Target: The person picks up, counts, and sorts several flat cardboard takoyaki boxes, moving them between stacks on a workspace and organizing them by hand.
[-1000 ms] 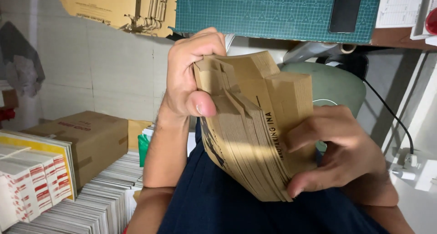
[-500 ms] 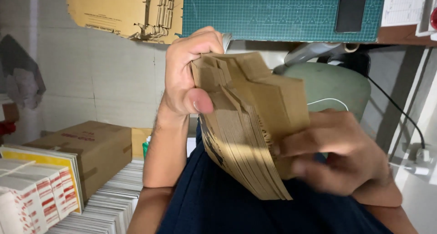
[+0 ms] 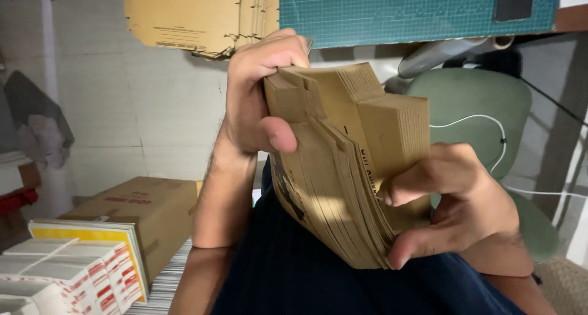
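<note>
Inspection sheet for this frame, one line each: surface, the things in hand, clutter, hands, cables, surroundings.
Surface: green cutting mat on a tabletop at the top of the view; pale tiled floor below.
Things in hand: stack of flat brown cardboard blanks, held on edge over the person's lap.
Clutter: more flat brown blanks overhanging the table edge; closed brown carton; stacks of white printed sheets with red marks.
Hands: left hand grips the stack's top end; right hand holds its lower end, fingers on the sheet edges.
Cables: white cable across the green chair.
Surroundings: grey cloth at far left.
</note>
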